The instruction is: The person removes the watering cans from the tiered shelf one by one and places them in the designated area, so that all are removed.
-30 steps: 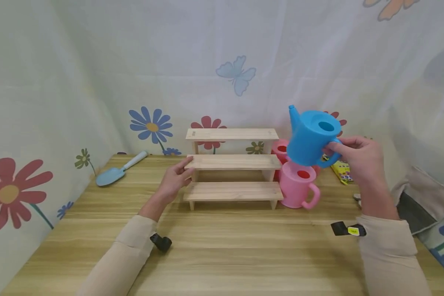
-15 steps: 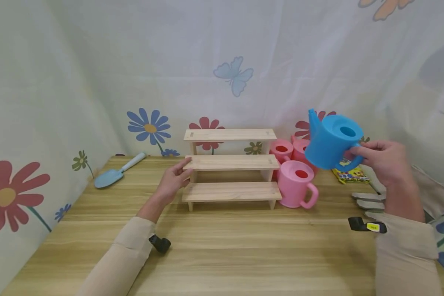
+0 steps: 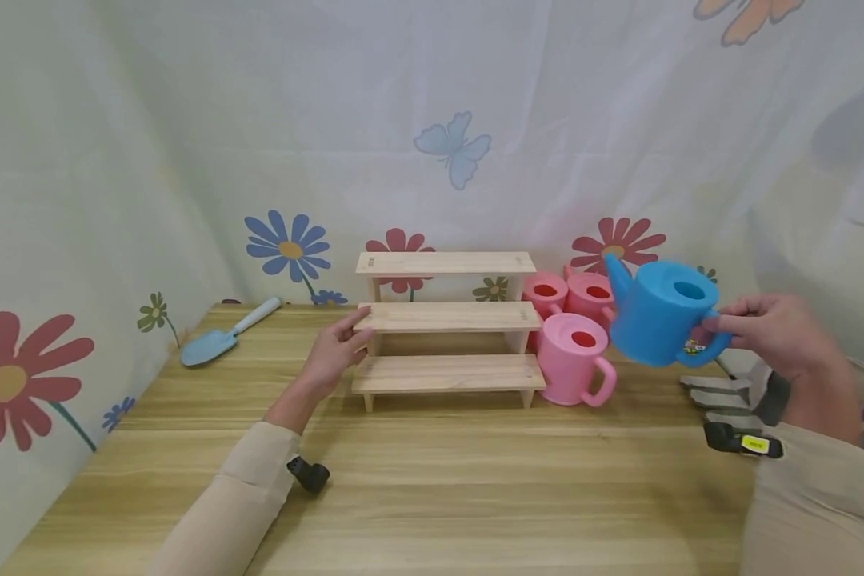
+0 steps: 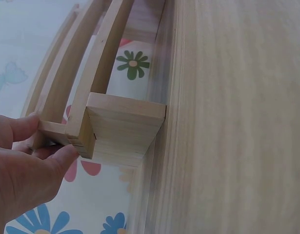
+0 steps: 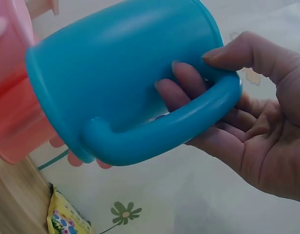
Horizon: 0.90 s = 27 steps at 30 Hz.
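Note:
My right hand (image 3: 788,332) grips the handle of a blue watering can (image 3: 655,320), fingers hooked through the loop and thumb on top in the right wrist view. The can hangs over the table's right side, its spout pointing left. My left hand (image 3: 331,356) pinches the left end of the middle board of a three-tier wooden stand (image 3: 450,316); the left wrist view shows thumb and fingers at that board end (image 4: 54,129). Beside the stand's right end stands a pink watering can (image 3: 565,372). Two red-pink watering cans (image 3: 545,290) sit behind it, partly hidden.
A light blue trowel (image 3: 212,346) lies at the table's back left. Grey gloves (image 3: 716,400) lie at the right, partly under my right wrist. A yellow flowered packet (image 5: 67,214) lies behind the blue can. A flower-printed cloth (image 3: 317,120) hangs behind the table.
The blue watering can has moved right, away from above the pink one, and then down in my right hand. My left hand has stayed at the stand. The rear cans show more now.

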Motion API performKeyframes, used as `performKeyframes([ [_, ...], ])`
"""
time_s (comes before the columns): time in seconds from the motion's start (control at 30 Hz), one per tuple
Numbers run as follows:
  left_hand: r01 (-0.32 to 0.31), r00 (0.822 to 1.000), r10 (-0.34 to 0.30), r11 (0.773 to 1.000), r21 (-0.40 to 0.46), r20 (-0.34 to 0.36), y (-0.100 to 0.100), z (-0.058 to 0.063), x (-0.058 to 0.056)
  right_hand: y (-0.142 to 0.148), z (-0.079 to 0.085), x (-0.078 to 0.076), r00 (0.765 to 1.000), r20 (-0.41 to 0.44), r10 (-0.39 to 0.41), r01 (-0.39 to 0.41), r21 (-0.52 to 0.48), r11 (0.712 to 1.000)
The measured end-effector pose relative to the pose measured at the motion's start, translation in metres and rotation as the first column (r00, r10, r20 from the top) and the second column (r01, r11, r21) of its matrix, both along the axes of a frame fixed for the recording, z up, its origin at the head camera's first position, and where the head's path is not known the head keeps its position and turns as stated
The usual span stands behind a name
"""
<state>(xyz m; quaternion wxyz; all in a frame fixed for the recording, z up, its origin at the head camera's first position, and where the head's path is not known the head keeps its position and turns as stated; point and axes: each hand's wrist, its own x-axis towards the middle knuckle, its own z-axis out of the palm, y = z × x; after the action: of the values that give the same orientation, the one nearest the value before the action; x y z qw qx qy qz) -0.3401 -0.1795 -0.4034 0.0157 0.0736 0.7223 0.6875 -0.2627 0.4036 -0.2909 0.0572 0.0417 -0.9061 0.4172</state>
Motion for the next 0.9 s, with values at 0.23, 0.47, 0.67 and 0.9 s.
performKeyframes([
  [0.23, 0.002, 1.0, -0.002, 1.0, -0.002, 0.006, -0.002, -0.002, -0.002, 0.0, -0.011, -0.005, 0.998, 0.052, 0.021, -0.024, 0.063, 0.998],
  [0.47, 0.003, 1.0, -0.003, 1.0, -0.003, 0.007, -0.001, -0.002, -0.001, 0.003, -0.022, -0.01, 0.994, 0.07, 0.083, -0.084, 0.02, 0.996],
  [0.67, 0.002, 1.0, -0.002, 1.0, -0.005, 0.006, -0.001, -0.001, 0.0, 0.01, -0.03, -0.013, 0.985, 0.08, 0.151, -0.152, 0.006, 0.988],
  [0.9, 0.002, 1.0, -0.002, 1.0, -0.001, 0.008, -0.002, 0.0, -0.001, 0.015, -0.042, -0.02, 0.972, 0.114, 0.208, -0.201, -0.068, 0.977],
])
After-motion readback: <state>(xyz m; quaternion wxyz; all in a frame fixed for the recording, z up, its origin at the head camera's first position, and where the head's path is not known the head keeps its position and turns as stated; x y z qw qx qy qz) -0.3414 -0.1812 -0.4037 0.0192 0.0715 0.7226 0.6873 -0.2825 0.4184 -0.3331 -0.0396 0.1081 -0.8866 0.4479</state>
